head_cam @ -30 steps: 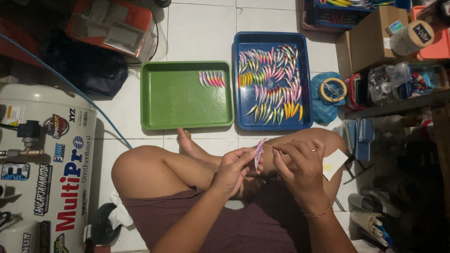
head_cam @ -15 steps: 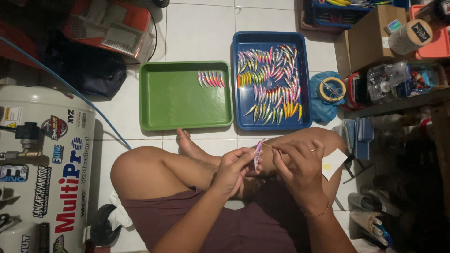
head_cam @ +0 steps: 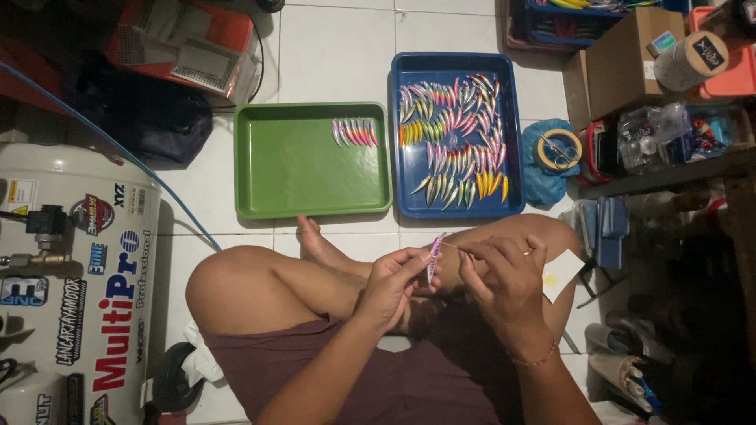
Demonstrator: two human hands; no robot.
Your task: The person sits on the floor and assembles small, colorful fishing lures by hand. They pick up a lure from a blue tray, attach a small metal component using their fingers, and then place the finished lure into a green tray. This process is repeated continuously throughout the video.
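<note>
I sit cross-legged on a white tiled floor. My left hand (head_cam: pixel 391 285) pinches a slim pink and purple fishing lure (head_cam: pixel 433 258) and holds it upright above my lap. My right hand (head_cam: pixel 500 285), with a ring on one finger, has its fingertips pinched together beside the lure's top end; what they hold is too small to make out. In front of my knees lies a green tray (head_cam: pixel 276 169) with a short row of pink lures (head_cam: pixel 354 131) at its far right. A blue tray (head_cam: pixel 512 142) next to it holds several colourful lures (head_cam: pixel 453 142).
A white air compressor tank (head_cam: pixel 75 275) with stickers stands at the left, a blue hose (head_cam: pixel 118 149) running from it. A tape roll (head_cam: pixel 557 151) lies on a blue bag right of the blue tray. Cardboard box (head_cam: pixel 622 59), shelf and clutter fill the right side.
</note>
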